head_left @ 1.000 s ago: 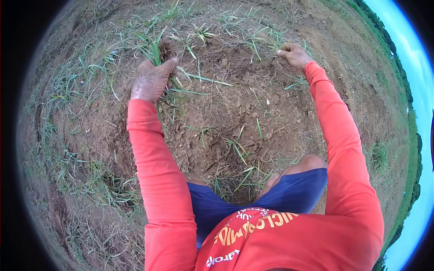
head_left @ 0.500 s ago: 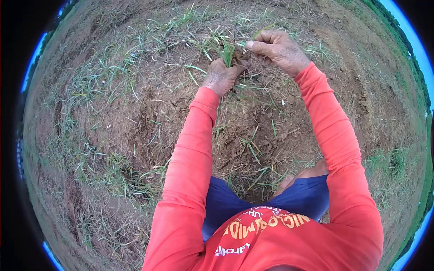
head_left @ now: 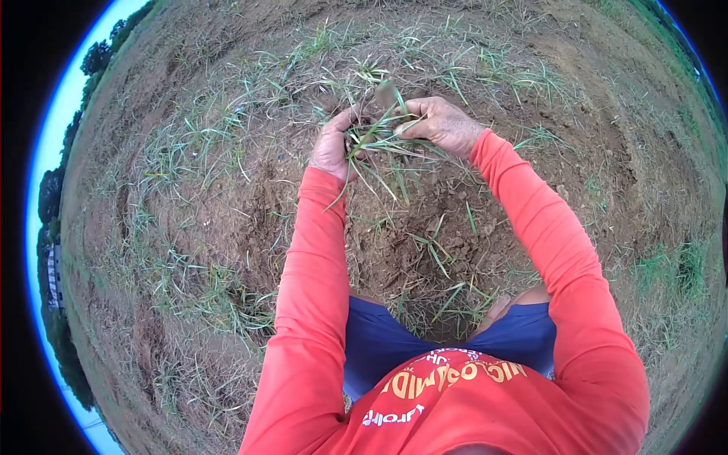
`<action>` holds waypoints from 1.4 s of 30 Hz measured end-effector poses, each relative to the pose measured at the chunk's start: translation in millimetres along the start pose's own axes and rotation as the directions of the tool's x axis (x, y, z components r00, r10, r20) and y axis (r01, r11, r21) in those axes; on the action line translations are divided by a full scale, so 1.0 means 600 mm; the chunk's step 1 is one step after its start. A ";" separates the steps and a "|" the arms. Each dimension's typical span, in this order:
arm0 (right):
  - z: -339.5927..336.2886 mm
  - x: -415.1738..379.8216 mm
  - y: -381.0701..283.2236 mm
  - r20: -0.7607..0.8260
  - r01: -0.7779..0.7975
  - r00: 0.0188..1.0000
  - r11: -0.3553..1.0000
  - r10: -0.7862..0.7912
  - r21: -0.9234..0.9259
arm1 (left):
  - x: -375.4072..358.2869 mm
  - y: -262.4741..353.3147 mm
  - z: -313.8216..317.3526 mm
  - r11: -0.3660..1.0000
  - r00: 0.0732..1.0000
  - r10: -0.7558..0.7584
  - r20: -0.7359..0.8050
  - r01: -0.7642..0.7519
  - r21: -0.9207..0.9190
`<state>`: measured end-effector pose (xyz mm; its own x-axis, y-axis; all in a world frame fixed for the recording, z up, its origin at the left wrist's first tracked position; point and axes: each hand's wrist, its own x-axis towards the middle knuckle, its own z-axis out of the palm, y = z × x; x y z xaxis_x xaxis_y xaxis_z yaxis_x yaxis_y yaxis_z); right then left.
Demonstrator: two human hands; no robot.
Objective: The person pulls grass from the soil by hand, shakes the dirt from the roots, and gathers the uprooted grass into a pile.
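Note:
My left hand (head_left: 332,149) is closed around the base of a tuft of grass (head_left: 377,142), its long green blades fanning out and hanging toward me. Facing it, my right hand (head_left: 446,126) has thumb and fingers pinched on blades from the same tuft. A blurred grey-brown piece (head_left: 387,94) shows just above the tuft between both hands; its kind cannot be made out. The fingertips of my left hand are partly hidden by the grass.
Dry brown soil (head_left: 394,250) with broken clods lies below my hands. Green grass clumps (head_left: 239,299) grow at left, with more grass (head_left: 447,303) between my legs. Trees (head_left: 51,197) and a pale building (head_left: 54,277) stand at the far left edge.
Both hands have come closer to me and my left hand has turned. The tuft, upright before, now spreads sideways and down. My right hand has moved left onto its blades.

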<state>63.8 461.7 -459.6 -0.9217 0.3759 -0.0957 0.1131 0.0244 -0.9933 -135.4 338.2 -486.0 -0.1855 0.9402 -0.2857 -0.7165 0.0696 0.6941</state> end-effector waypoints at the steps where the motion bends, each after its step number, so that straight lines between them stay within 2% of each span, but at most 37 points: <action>1: 0.001 -0.004 -0.002 -0.061 0.045 0.997 0.999 -0.047 -0.030 | 0.000 -0.004 0.007 0.999 0.999 0.005 -0.053 -0.002 0.046; 4: -0.014 -0.004 -0.002 -0.204 -0.051 0.979 0.971 0.002 -0.235 | -0.006 -0.005 0.021 0.996 0.999 -0.041 0.016 0.040 0.086; 5: -0.009 -0.007 0.000 -0.195 0.067 0.973 0.965 -0.119 -0.255 | -0.014 -0.004 0.038 0.989 0.999 -0.039 0.011 0.037 0.141; 8: -0.009 -0.010 -0.001 -0.263 -0.099 0.962 0.989 0.068 -0.106 | -0.017 -0.012 0.051 0.943 0.999 -0.005 0.035 -0.007 0.333; 9: -0.012 -0.010 -0.001 -0.230 -0.060 0.972 0.995 0.041 -0.076 | -0.017 -0.013 0.050 0.933 0.999 -0.031 0.009 0.026 0.359; 12: -0.012 -0.023 -0.012 -0.265 0.126 0.954 0.990 -0.138 -0.064 | -0.015 -0.010 0.036 0.959 0.999 0.003 0.048 -0.016 0.283; 13: -0.030 -0.021 -0.009 -0.323 0.135 0.923 0.962 -0.209 -0.235 | -0.013 -0.008 0.035 0.958 0.999 0.038 0.030 -0.045 0.285; 16: -0.042 -0.030 -0.048 -0.385 0.116 0.914 0.992 -0.129 -0.057 | -0.004 -0.002 -0.002 0.978 0.996 -0.034 0.077 0.018 0.210; 17: -0.037 -0.033 -0.063 -0.342 0.084 0.931 0.987 -0.127 -0.138 | -0.005 -0.003 0.004 0.998 0.993 -0.055 0.105 0.053 0.022; 20: -0.009 -0.038 -0.075 -0.194 0.095 0.975 0.992 -0.109 -0.077 | -0.009 -0.008 0.019 0.991 1.000 0.012 0.013 -0.010 -0.131; 21: 0.010 -0.049 -0.077 -0.185 0.171 0.968 0.985 -0.167 0.003 | 0.005 -0.006 0.010 0.979 0.991 -0.024 0.133 0.050 -0.197; 23: 0.010 -0.035 -0.067 -0.253 0.208 0.915 0.905 -0.314 -0.371 | 0.006 -0.005 0.000 0.951 0.970 -0.057 0.237 0.125 -0.282; 24: 0.004 -0.034 -0.069 -0.262 0.143 0.933 0.924 -0.246 -0.355 | 0.006 -0.004 -0.001 0.933 0.955 -0.067 0.289 0.163 -0.321; 28: -0.006 -0.036 -0.091 -0.285 -0.019 0.958 0.980 -0.039 -0.199 | 0.006 -0.006 -0.003 0.919 0.958 -0.074 0.275 0.173 -0.353; 29: -0.005 -0.034 -0.088 -0.247 -0.004 0.967 0.973 -0.055 -0.231 | 0.006 -0.005 -0.005 0.916 0.950 -0.079 0.301 0.189 -0.354; 32: 0.006 -0.020 -0.038 -0.173 0.265 0.926 0.904 -0.336 -0.336 | 0.006 -0.007 -0.005 0.915 0.934 -0.068 0.352 0.199 -0.351; 34: 0.006 -0.011 -0.030 -0.181 0.105 0.972 0.967 -0.150 -0.233 | 0.005 -0.005 -0.014 0.923 0.928 -0.052 0.370 0.186 -0.336; 36: 0.012 -0.004 -0.026 -0.170 -0.067 0.984 0.989 0.044 -0.130 | -0.002 0.001 -0.011 0.978 0.973 0.015 0.229 0.033 -0.206; 37: 0.028 0.001 -0.011 -0.100 -0.013 0.995 0.999 0.018 0.046 | -0.002 0.002 -0.008 0.991 0.985 0.056 0.163 -0.034 -0.132; 38: 0.042 0.029 0.033 -0.190 0.024 0.981 0.995 -0.042 -0.099 | -0.009 0.005 0.006 0.996 0.996 0.081 0.043 -0.082 0.030; 40: 0.095 0.027 0.025 -0.324 0.098 0.924 0.944 -0.204 -0.316 | -0.024 0.008 0.030 0.928 0.965 0.183 -0.185 -0.107 0.356; 41: 0.119 0.043 0.043 -0.334 0.169 0.904 0.940 -0.268 -0.297 | -0.017 0.003 -0.004 0.933 0.975 0.167 -0.146 -0.108 0.343; 42: 0.135 0.056 0.055 -0.342 0.238 0.880 0.930 -0.329 -0.280 | -0.014 0.007 -0.021 0.934 0.963 0.185 -0.196 -0.110 0.339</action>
<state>6.3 400.0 -501.0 -0.7214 0.6400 0.2646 -0.0106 0.3718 -0.9282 -145.3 326.4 -489.3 -0.4426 0.8531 -0.2764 -0.4207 0.0746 0.9041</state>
